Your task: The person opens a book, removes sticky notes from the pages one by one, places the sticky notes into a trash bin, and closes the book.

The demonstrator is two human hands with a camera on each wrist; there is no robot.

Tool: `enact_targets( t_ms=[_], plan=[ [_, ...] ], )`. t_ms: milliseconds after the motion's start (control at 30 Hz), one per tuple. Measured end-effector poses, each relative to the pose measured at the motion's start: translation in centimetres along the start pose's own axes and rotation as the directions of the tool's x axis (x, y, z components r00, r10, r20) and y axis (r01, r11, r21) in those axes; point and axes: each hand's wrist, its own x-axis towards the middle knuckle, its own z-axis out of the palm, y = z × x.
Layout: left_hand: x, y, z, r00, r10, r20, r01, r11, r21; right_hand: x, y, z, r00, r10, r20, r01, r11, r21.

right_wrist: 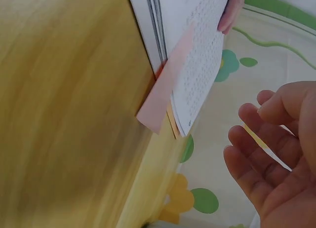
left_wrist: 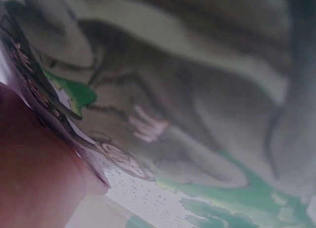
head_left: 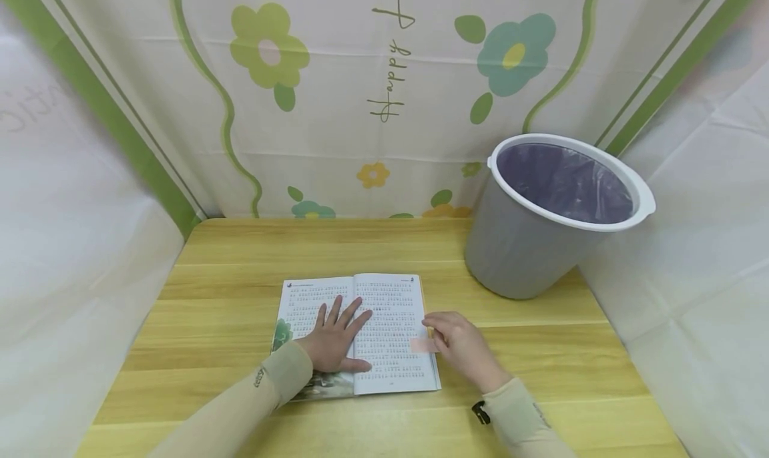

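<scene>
An open book (head_left: pixel 393 294) with printed pages lies on the wooden table. My left hand (head_left: pixel 330 344) rests flat on it across the fold, fingers spread. In the left wrist view, part of that hand (left_wrist: pixel 39 173) shows beside a grey and green illustration (left_wrist: pixel 163 109) on the page. A pale pink paper strip (head_left: pixel 423 345) lies over the right page's edge and sticks out past it. Beside that edge is my right hand (head_left: pixel 465 348). The right wrist view has this hand (right_wrist: pixel 281 154) apart from the strip (right_wrist: pixel 170 82), its fingers loosely bent and nothing between them.
A grey bin (head_left: pixel 517 244) with a white rim and a dark liner stands at the table's back right. Flower-printed cloth (head_left: pixel 336 131) hangs behind the table (head_left: pixel 228 244), with white cloth at both sides. A black band (head_left: pixel 481 412) circles the right wrist.
</scene>
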Motion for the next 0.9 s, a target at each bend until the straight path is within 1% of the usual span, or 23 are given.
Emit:
enact_targets(
  t_ms=[67,133,300,400,533,633,800,900],
  plan=[
    [0.1,0.0,0.0,1.0,-0.007,0.002,0.007,1.0,0.001,-0.1,0.0,0.3,1.0,-0.008,0.008,0.008,1.0,0.002],
    [0.1,0.0,0.0,1.0,-0.014,0.009,0.014,1.0,0.008,-0.2,-0.1,0.5,0.999,0.013,0.042,-0.013,1.0,-0.001],
    [0.2,-0.1,0.2,1.0,-0.011,0.004,0.011,1.0,0.0,-0.6,-0.6,1.3,0.995,0.022,0.101,-0.019,0.999,-0.031],
    [0.4,-0.3,0.5,1.0,-0.002,-0.007,0.002,1.0,0.003,-0.8,-0.6,1.8,0.995,-0.012,0.097,0.017,0.999,-0.049],
    [0.5,-0.5,0.8,1.0,0.003,-0.014,-0.002,1.0,0.013,-1.0,-0.7,2.3,0.991,-0.001,0.133,0.009,0.998,-0.06],
    [0.4,-0.4,0.6,1.0,0.0,-0.014,0.0,1.0,0.01,-1.1,-0.7,2.5,0.988,0.002,0.157,0.009,0.998,-0.07],
    [0.1,0.1,-0.2,1.0,-0.004,0.006,0.004,1.0,0.015,-1.1,-0.7,2.6,0.987,-0.031,0.158,0.046,0.995,-0.091],
    [-0.1,0.4,-0.7,1.0,-0.01,0.026,0.009,1.0,0.027,-1.2,-0.6,2.6,0.984,-0.047,0.173,0.064,0.993,-0.096]
  ],
)
